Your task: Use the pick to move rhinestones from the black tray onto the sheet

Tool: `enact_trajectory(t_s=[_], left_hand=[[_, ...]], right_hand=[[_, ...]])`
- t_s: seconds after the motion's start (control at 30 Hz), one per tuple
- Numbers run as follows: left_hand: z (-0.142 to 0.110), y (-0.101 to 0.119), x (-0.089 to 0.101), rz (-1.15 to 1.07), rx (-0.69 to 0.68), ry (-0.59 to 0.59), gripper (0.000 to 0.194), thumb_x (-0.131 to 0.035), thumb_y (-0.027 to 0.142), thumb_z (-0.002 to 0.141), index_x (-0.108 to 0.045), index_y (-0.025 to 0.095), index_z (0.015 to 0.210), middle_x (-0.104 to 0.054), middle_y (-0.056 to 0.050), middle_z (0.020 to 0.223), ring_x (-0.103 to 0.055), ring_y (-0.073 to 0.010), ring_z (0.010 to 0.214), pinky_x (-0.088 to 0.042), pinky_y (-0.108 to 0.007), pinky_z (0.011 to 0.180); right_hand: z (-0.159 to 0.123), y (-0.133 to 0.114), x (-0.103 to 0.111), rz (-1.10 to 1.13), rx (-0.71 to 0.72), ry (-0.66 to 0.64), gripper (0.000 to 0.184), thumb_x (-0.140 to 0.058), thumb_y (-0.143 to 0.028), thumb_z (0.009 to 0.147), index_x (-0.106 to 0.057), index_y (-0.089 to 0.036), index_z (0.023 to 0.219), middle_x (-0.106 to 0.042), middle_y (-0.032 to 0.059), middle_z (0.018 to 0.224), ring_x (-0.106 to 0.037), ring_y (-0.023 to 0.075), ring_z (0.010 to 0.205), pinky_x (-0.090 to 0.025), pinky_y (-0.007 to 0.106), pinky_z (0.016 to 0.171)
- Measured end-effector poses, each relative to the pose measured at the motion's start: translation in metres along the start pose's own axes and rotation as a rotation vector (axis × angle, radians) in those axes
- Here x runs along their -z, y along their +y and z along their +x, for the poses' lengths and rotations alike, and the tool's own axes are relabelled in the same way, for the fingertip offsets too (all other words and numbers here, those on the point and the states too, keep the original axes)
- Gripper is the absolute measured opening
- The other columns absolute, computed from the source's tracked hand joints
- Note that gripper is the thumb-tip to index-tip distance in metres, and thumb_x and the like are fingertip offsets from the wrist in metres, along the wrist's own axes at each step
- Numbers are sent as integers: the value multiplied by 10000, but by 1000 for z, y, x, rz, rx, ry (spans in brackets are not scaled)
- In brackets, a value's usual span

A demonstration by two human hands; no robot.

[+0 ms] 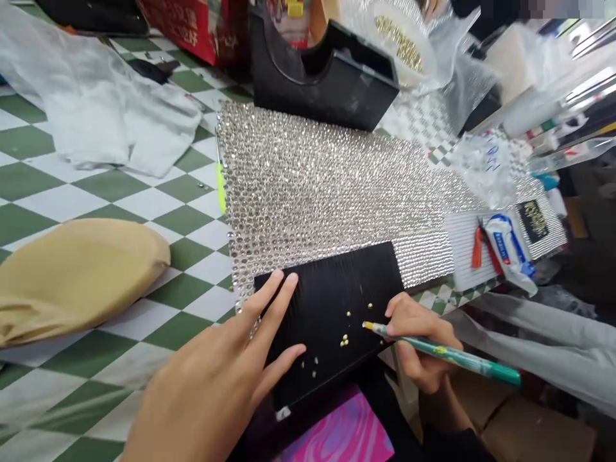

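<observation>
A black rectangular piece with a ribbed surface (337,282) lies partly over a sheet of silver rhinestones (317,179). Resting on its left part is my left hand (226,359), fingers stretched out and thumb apart. My right hand (423,340) grips a green pen-like tool (462,359) at the piece's right edge. The tool's yellow tip points down at the black surface. Several small gold beads (344,341) are scattered near that tip. A few tiny dark or silvery bits (314,367) lie closer to my left thumb.
A black tape dispenser (322,83) stands at the back on the rhinestone sheet. Behind it is a bowl of gold beads (399,42). To the left lie a beige padded object (86,276) and white cloth (115,109). Red-handled pliers (477,247) and a blue-white packet (510,247) lie right.
</observation>
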State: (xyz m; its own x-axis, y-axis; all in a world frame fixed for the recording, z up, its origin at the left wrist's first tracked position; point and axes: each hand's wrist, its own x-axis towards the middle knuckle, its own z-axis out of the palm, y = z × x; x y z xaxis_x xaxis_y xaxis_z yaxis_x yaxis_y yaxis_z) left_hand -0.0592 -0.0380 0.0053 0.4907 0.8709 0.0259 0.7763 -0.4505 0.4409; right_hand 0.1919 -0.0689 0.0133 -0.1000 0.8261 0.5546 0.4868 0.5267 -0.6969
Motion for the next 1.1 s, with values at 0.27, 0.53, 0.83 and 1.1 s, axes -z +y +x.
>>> enact_trajectory(t_s=[0.27, 0.53, 0.83, 1.1], left_hand=[[-4, -10, -24, 222, -167, 189, 792, -449, 186, 970, 8, 224, 1616, -480, -146, 1546, -741, -274, 961, -609, -397, 745], [0, -11, -23, 209, -162, 197, 779, -426, 223, 980, 23, 246, 1615, -541, -131, 1495, -756, -273, 806, -624, -407, 626], [0, -8, -20, 230, -163, 238, 777, -413, 202, 980, 39, 248, 1611, -572, -116, 1468, -725, -237, 652, -616, -393, 572], [4, -5, -5, 325, -211, 124, 486, -283, 214, 1015, -590, 210, 1391, -554, -63, 1476, -768, -225, 915, -648, -321, 636]], right_hand=[[-1, 17, -15, -14, 82, 128, 378, -526, -177, 621, -625, -259, 977, -454, -56, 443, -378, 133, 287, -385, 330, 310], [-9, 21, -22, -85, 25, 191, 455, -507, -99, 502, -584, -307, 900, -467, -85, 435, -392, 153, 301, -391, 324, 302], [3, 15, -15, -6, 120, 98, 399, -474, -83, 612, -617, -232, 954, -517, -47, 480, -455, 149, 345, -429, 313, 336], [8, 6, -6, 49, 79, 28, 315, -506, -114, 744, -638, -195, 1018, -557, -14, 543, -506, 142, 417, -476, 332, 433]])
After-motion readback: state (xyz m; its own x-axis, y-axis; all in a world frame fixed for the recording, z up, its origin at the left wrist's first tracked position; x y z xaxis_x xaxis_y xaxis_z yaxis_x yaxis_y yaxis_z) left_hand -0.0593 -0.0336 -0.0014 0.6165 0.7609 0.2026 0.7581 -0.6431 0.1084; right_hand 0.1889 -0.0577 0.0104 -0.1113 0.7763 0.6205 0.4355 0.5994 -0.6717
